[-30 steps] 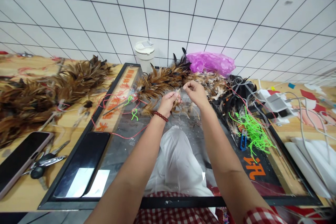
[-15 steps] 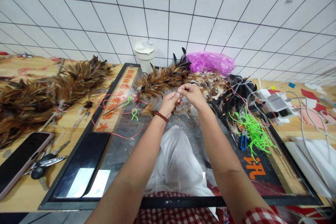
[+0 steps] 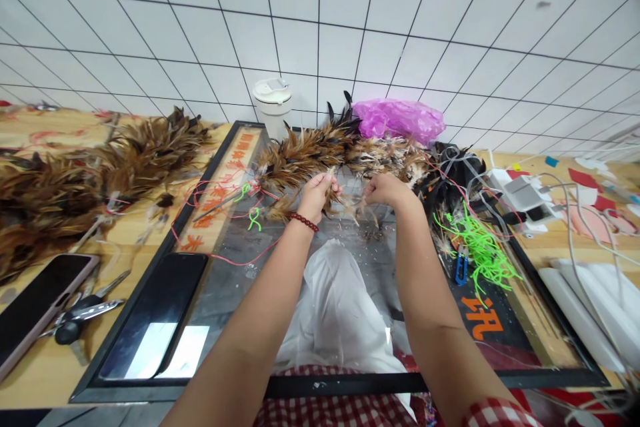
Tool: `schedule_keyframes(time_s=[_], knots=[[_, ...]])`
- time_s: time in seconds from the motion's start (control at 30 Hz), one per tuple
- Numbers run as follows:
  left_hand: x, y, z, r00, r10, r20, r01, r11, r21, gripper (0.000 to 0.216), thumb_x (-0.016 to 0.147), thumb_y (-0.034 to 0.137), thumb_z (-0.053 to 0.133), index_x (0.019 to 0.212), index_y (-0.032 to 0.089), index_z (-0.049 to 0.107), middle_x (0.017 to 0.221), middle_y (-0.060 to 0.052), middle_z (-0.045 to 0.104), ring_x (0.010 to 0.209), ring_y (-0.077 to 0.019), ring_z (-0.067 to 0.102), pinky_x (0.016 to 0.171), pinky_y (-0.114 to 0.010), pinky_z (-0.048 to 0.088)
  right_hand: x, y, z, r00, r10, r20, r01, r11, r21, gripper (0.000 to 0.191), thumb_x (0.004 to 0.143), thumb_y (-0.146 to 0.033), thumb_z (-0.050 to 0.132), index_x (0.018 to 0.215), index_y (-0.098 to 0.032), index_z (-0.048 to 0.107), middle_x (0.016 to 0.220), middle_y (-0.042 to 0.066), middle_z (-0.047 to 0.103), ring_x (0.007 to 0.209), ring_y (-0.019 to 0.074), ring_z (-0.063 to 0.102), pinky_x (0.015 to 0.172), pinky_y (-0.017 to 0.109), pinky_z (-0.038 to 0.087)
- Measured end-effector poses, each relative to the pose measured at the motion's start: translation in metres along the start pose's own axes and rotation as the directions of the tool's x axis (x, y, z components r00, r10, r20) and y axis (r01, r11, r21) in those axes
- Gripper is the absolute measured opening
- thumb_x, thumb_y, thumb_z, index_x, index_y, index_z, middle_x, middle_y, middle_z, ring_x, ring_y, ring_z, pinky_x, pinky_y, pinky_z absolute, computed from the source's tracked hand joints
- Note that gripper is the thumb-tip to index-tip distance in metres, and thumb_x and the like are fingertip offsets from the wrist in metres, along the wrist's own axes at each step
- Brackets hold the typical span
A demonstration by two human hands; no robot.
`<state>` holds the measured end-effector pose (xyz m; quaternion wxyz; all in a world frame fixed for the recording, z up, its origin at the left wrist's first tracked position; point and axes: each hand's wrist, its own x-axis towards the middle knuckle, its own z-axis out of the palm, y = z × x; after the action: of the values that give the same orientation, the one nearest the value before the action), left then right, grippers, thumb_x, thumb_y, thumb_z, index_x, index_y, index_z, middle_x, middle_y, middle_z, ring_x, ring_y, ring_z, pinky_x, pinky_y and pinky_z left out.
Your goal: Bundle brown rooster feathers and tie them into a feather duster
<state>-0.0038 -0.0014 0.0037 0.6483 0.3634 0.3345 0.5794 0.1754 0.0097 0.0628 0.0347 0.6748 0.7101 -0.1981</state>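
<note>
My left hand [image 3: 316,195], with a bead bracelet [image 3: 304,219] at the wrist, pinches a small brown feather [image 3: 332,201] over the glass-topped board. A hand's width to the right, my right hand [image 3: 387,189] has its fingers curled together; what they hold, if anything, is hidden. Pale feather bits [image 3: 354,208] show between the two hands. Just behind them lie a bundle of long brown feathers [image 3: 300,157] and a heap of paler feathers [image 3: 385,155]. Dark feathers [image 3: 434,193] lie to the right of my right hand.
Blue thread snips [image 3: 462,265] rest beside bright green cords [image 3: 487,257]. Pink string [image 3: 245,263] and a black phone [image 3: 150,320] are on the left. A white lidded cup [image 3: 273,107] and a purple plastic bag [image 3: 397,121] stand near the tiled wall. Chargers [image 3: 529,199] sit at right.
My hands, together before, have come apart. The right hand has moved right and a little down; the left stays nearly in place, with the brown feather now showing in it.
</note>
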Motion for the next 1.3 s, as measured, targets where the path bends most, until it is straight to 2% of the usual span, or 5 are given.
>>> schedule_keyframes(time_s=[0.17, 0.43, 0.77, 0.97, 1.3], knots=[[0.001, -0.002, 0.001, 0.999, 0.041, 0.0, -0.041, 0.999, 0.032, 0.034, 0.069, 0.045, 0.07, 0.069, 0.014, 0.055, 0.061, 0.0, 0.059, 0.06, -0.0116, 0.058, 0.059, -0.025, 0.047, -0.001, -0.012, 0.001, 0.98, -0.183, -0.078, 0.181, 0.983, -0.03, 0.016, 0.071, -0.016, 0.06, 0.078, -0.019, 0.073, 0.078, 0.004, 0.071, 0.07, 0.0136, 0.059, 0.059, 0.022, 0.036], [0.002, -0.006, 0.003, 0.989, 0.124, -0.084, -0.104, 0.971, 0.214, 0.029, 0.071, 0.042, 0.067, 0.066, 0.015, 0.059, 0.069, -0.002, 0.064, 0.065, -0.0103, 0.057, 0.063, -0.023, 0.045, -0.006, -0.036, 0.004, 0.829, -0.431, -0.357, 0.485, 0.871, 0.076, 0.023, 0.073, -0.011, 0.052, 0.078, -0.02, 0.072, 0.078, 0.003, 0.071, 0.076, 0.015, 0.061, 0.069, 0.022, 0.04], [0.0, -0.003, 0.004, 0.994, 0.107, -0.004, -0.102, 0.96, 0.261, 0.032, 0.073, 0.046, 0.064, 0.064, 0.015, 0.057, 0.051, 0.003, 0.05, 0.045, -0.0066, 0.043, 0.047, -0.021, 0.034, -0.004, -0.046, 0.011, 0.729, -0.347, -0.59, 0.571, 0.784, 0.245, 0.024, 0.071, -0.012, 0.055, 0.092, -0.019, 0.065, 0.073, -0.001, 0.067, 0.067, 0.013, 0.059, 0.068, 0.023, 0.042], [-0.002, -0.001, 0.005, 0.995, 0.089, 0.036, -0.095, 0.962, 0.254, 0.031, 0.074, 0.045, 0.063, 0.067, 0.015, 0.059, 0.051, 0.003, 0.049, 0.047, -0.0071, 0.042, 0.049, -0.021, 0.035, 0.001, -0.041, 0.009, 0.722, -0.302, -0.623, 0.557, 0.788, 0.263, 0.029, 0.074, -0.014, 0.053, 0.1, -0.019, 0.066, 0.081, 0.002, 0.069, 0.074, 0.0154, 0.061, 0.074, 0.027, 0.044], [-0.004, 0.001, 0.007, 0.994, 0.1, 0.045, -0.109, 0.956, 0.272, 0.03, 0.075, 0.042, 0.064, 0.063, 0.015, 0.058, 0.048, 0.003, 0.047, 0.047, -0.0072, 0.041, 0.051, -0.021, 0.034, 0.0, -0.044, 0.006, 0.83, -0.203, -0.519, 0.438, 0.814, 0.382, 0.015, 0.077, -0.022, 0.051, 0.077, -0.015, 0.065, 0.072, 0.002, 0.065, 0.068, 0.0128, 0.054, 0.066, 0.023, 0.039]])
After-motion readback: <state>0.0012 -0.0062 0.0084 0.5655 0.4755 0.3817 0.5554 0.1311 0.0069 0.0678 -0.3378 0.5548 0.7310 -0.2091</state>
